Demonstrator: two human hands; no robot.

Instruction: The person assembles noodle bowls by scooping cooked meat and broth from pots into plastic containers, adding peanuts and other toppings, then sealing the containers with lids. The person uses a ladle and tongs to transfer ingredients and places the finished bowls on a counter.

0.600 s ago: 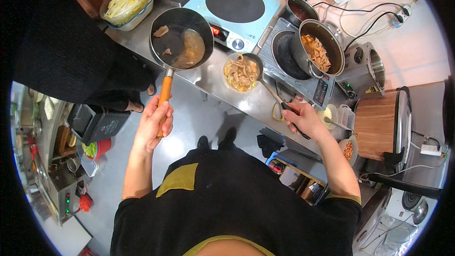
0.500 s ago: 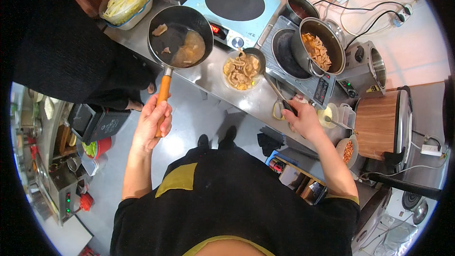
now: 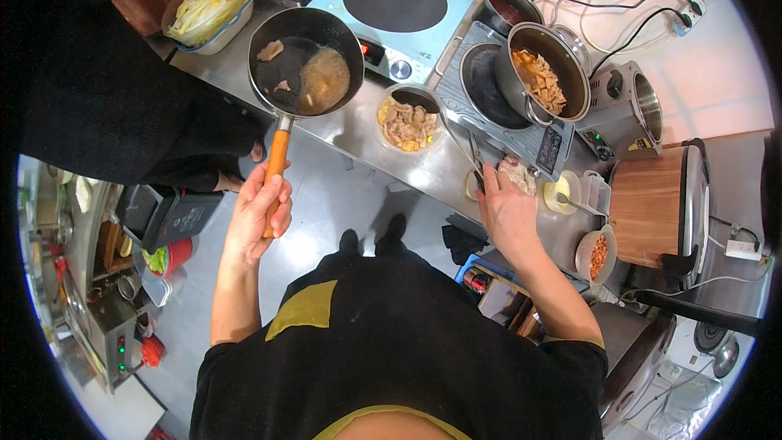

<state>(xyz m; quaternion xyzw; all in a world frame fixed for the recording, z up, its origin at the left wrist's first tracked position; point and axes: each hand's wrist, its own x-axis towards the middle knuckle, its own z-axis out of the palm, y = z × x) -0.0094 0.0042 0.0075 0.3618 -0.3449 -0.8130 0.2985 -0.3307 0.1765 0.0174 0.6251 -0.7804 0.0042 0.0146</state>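
The left hand is wrapping snugly around the wooden handle of the frying pan, probably levelling its broth; the right hand is firmly clasping the ladle. Its head is overhanging the bowl of meat slices on the worktop, presumably confining drips.

One head-worn fisheye camera looks steeply down past the black cloth shirt, close above the bare left hand, bare right hand and grey metal surface.
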